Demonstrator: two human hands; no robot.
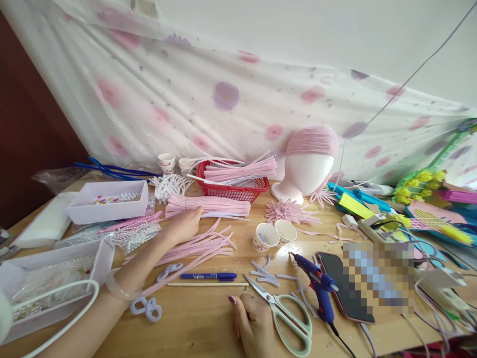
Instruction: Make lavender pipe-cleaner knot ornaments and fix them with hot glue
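My left hand (188, 223) reaches across the table to the long pink bundle of pipe cleaners (223, 206). Its fingers are drawn together at the bundle's front edge, beside a few lavender pipe cleaners (234, 217); the fingertips are hidden. Below that arm, loose pink pipe cleaners (201, 243) lie fanned out. My right hand (255, 320) rests closed near the front edge, fingers curled and nothing visible in them. Right beside it lie scissors (292, 311) with pale green handles. A blue marker (208, 276) and a thin stick (206, 284) lie between the hands.
A red basket (234, 191) of pipe cleaners and a foam head (309, 171) stand at the back. Paper cups (265, 237), a glue gun (318, 286) and a phone (345, 288) are at right. White boxes (108, 209) of beads and looped lavender pieces (146, 309) lie left.
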